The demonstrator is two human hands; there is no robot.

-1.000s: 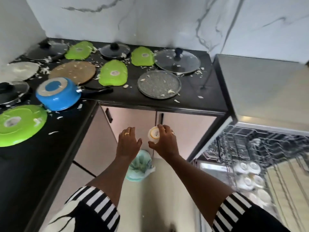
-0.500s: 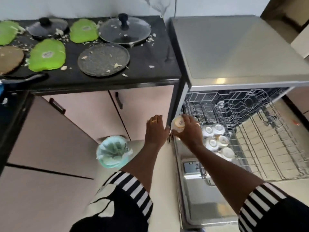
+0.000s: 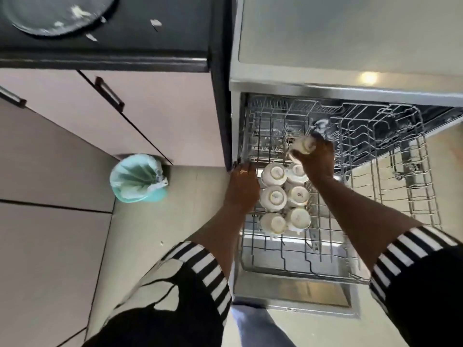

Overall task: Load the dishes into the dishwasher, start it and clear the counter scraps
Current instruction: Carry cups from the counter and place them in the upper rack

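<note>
Just behind racked cups (image 3: 274,196), right hand (image 3: 317,161) grips cup (image 3: 302,147) over open rack (image 3: 375,196).

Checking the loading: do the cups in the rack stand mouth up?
No, the six cups in the rack sit upside down, bases facing up.

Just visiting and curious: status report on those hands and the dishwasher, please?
Right hand grips a cup above the rack. Left hand at rack's left edge, grip unclear. Six cups racked upside down; nothing seen blocking.
</note>
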